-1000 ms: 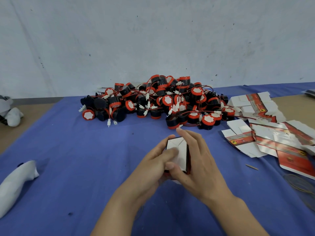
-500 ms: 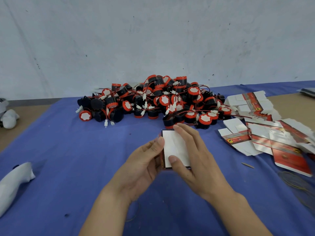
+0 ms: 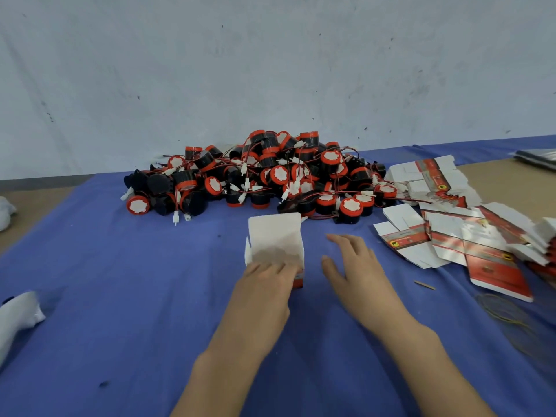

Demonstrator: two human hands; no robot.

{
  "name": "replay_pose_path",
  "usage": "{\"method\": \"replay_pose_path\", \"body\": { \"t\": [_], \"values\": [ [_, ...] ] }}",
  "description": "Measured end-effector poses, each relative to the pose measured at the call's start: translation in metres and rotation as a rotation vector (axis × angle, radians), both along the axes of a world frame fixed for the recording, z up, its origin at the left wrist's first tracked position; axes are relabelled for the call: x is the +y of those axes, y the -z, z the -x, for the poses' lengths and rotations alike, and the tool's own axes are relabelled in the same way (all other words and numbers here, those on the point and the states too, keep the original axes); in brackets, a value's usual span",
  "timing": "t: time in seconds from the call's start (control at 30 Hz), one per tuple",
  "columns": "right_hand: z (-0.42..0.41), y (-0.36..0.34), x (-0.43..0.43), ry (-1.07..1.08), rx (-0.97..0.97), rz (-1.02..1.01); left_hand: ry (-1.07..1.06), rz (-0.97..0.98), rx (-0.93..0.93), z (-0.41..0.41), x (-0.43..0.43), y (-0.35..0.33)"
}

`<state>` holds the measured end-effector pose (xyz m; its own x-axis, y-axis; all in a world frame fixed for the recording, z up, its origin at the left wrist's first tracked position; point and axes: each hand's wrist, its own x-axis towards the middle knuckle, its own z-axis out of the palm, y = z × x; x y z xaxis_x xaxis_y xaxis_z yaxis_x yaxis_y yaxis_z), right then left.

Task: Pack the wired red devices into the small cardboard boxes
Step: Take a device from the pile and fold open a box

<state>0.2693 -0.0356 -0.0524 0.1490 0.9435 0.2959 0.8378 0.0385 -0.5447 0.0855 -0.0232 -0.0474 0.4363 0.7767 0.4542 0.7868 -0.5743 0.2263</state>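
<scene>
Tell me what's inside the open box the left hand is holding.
The small cardboard box shows only bare white inner walls. The left hand covers its bottom, so a device there can't be ruled out.

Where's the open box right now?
In the head view the open box stands mid-table on the blue cloth, held by the left hand, just in front of the device pile.

Bare blue cloth point(image 3: 105, 266) left of box point(image 3: 275, 239); device pile point(image 3: 270, 176) behind.
</scene>
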Motion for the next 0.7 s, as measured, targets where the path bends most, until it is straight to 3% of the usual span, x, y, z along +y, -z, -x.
{"method": "replay_pose_path", "body": {
  "t": [0.27,0.37,0.53,0.7],
  "values": [
    [-0.025,0.012,0.007,0.103,-0.077,0.182,0.007,0.019,-0.012,-0.006,-0.001,0.002],
    [-0.028,0.014,0.011,0.110,-0.111,0.202,0.012,-0.059,-0.150,-0.005,-0.006,-0.005],
    [-0.031,0.021,0.017,0.110,-0.188,0.207,-0.141,-0.061,-0.550,0.004,-0.005,-0.018],
    [-0.036,0.015,0.033,0.152,-0.180,0.247,-0.389,0.212,-0.691,0.028,0.012,-0.014]
  ]
}}
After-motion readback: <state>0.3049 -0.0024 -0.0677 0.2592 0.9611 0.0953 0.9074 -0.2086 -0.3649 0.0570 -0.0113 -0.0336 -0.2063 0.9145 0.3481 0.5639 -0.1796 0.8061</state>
